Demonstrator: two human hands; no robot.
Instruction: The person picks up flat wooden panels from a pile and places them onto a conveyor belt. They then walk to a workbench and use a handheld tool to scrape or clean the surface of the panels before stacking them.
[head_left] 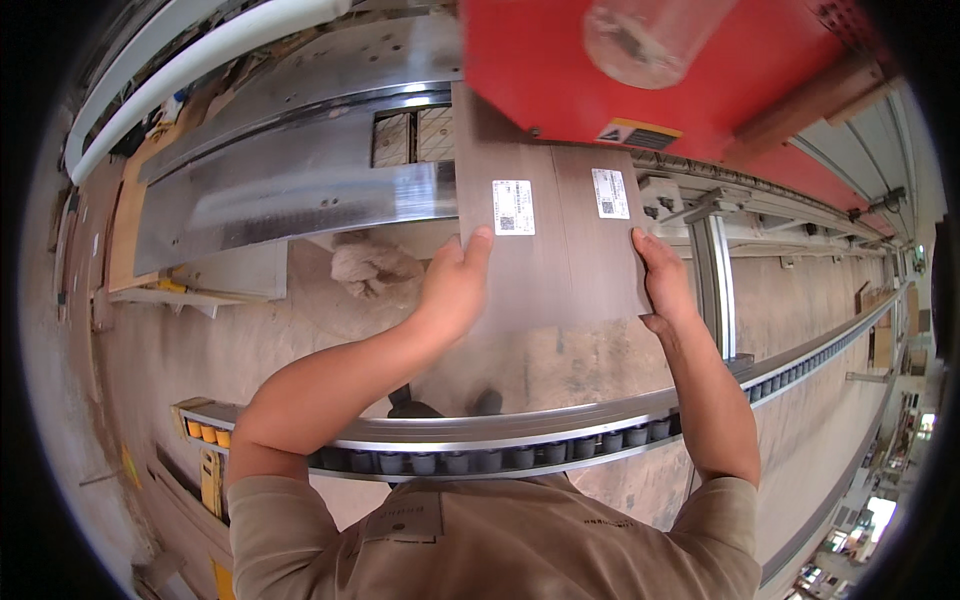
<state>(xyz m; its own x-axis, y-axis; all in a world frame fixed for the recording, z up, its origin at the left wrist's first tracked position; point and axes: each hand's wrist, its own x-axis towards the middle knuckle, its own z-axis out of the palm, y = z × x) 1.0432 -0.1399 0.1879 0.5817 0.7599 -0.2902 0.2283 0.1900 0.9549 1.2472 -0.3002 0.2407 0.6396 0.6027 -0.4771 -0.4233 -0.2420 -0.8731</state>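
Note:
Two brown wood-look panels (535, 270) lie side by side between my hands, with a thin seam running down the middle. Each carries a white printed label: the left label (513, 208) and the right label (611, 194). My left hand (458, 285) grips the left edge, its thumb on top near the left label. On the opposite edge, my right hand (665, 280) is closed, its fingers partly hidden. The panels' far end reaches beneath the red machine housing (560, 70), alongside a metal machine table (300, 195).
A roller rail (500, 440) curves across in front of my body and runs off to the right. An upright metal post (712, 280) stands right of the panels. A pale crumpled bag or cloth (372, 265) lies low at the left. White curved tubing (190, 70) spans the upper left.

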